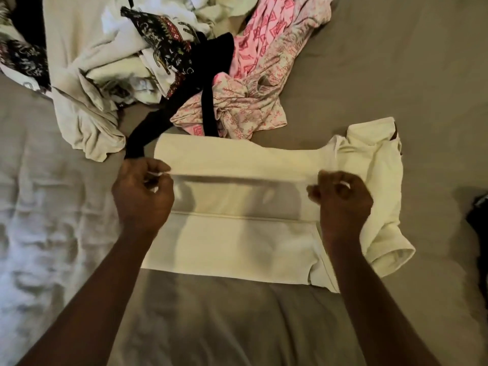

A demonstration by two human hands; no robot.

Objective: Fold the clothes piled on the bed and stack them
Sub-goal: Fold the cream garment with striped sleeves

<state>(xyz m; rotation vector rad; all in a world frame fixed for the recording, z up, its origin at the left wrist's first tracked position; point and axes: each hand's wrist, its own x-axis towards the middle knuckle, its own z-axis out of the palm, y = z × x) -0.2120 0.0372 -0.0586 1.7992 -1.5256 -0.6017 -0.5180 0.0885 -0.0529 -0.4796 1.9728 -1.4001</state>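
Note:
A cream short-sleeved shirt [232, 244] lies sideways on the grey-brown bed sheet [237, 318], collar and sleeves toward the right. Its far long edge is lifted off the bed as a raised flap that casts a shadow on the shirt below. My left hand [144, 192] pinches that raised edge at its left end. My right hand [342, 199] pinches the same edge near the shoulder on the right. Behind the shirt lies the pile of unfolded clothes [163, 56].
In the pile are a pink patterned garment [264, 83], a black garment [208, 75], a black floral piece [161, 35] and a beige cloth [79, 101]. A white crumpled sheet [39, 220] covers the left. A dark object [479, 220] sits at the right edge.

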